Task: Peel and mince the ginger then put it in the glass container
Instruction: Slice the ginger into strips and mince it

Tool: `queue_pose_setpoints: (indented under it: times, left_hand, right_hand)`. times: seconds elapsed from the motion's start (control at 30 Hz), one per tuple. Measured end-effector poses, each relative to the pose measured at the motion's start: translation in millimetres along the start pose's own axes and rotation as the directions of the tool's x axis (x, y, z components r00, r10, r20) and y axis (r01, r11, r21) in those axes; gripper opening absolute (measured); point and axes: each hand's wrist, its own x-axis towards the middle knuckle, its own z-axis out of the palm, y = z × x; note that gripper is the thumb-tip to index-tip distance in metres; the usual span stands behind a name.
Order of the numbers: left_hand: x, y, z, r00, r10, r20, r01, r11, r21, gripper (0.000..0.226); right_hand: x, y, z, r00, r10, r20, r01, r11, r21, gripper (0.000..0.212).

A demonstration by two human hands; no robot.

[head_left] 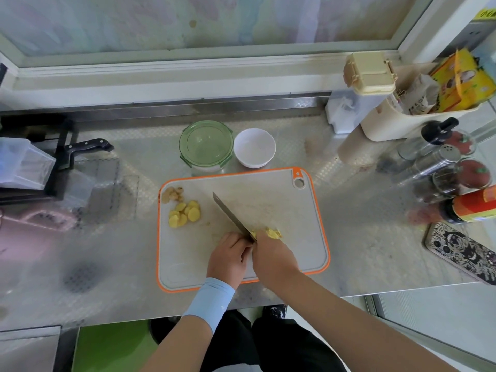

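Left hand (230,257) grips knife (230,214) | right hand (273,257) curled, holding ginger (274,233)

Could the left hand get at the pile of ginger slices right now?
Likely yes: only bare cutting board lies between the left hand and the ginger slices. But it grips the knife, so it isn't free.

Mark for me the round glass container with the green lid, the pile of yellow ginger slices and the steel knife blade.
Round glass container with green lid (206,145): head view, centre of the lid.
Pile of yellow ginger slices (185,213): head view, a middle slice.
Steel knife blade (231,216): head view, mid-blade.
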Motion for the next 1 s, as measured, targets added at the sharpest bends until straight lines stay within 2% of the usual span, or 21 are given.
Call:
queue_pose_setpoints:
  times: [0.1,0.2,0.27,0.43,0.57,0.6,0.67,0.73,0.9,1.0]
  left_hand:
    - [0,3,-1,1.0,-0.008,-0.02,0.008,1.0,0.015,0.023]
    - [0,1,-2,0.999,0.032,-0.019,-0.031,0.999,0.012,0.018]
    - [0,-2,-2,0.999,0.035,-0.015,-0.035,0.999,0.012,0.012]
    - [1,-2,-2,0.998,0.057,-0.033,-0.057,0.998,0.009,0.015]
    - [1,-1,-2,0.999,0.033,-0.026,-0.033,0.999,0.008,0.016]
    - [0,-1,-2,0.999,0.03,-0.022,-0.03,1.0,0.004,0.015]
    - [0,-1,-2,0.999,0.036,-0.011,-0.036,0.999,-0.004,0.015]
    - [0,-2,-2,0.999,0.037,-0.001,-0.037,0.999,-0.007,0.016]
    - [1,-1,-4,0.998,0.058,0.013,-0.058,0.998,0.004,0.018]
    - [2,-3,-5,0.998,0.063,0.004,-0.063,0.998,0.02,0.021]
  right_hand:
    - [5,-7,-6,1.0,-0.013,-0.019,0.014,0.999,0.04,0.016]
    - [-1,1,-4,1.0,0.014,-0.007,-0.014,1.0,0.009,0.016]
    - [-9,10,0,0.999,0.049,-0.007,-0.049,0.999,0.022,0.005]
    - [-27,24,13,0.996,0.094,0.007,-0.094,0.995,0.013,0.016]
    - [-21,18,11,0.998,0.061,0.013,-0.061,0.998,-0.004,0.005]
    - [-19,14,10,0.998,0.062,0.013,-0.063,0.998,0.007,0.01]
    - [-14,10,9,0.999,0.048,0.025,-0.047,0.999,-0.007,0.005]
    - [-10,6,10,0.998,0.06,0.029,-0.06,0.998,0.007,0.01]
    - [1,-5,2,1.0,0.02,0.001,-0.02,1.0,-0.012,0.009]
    - [3,-7,0,1.0,0.023,0.006,-0.023,0.999,-0.032,0.019]
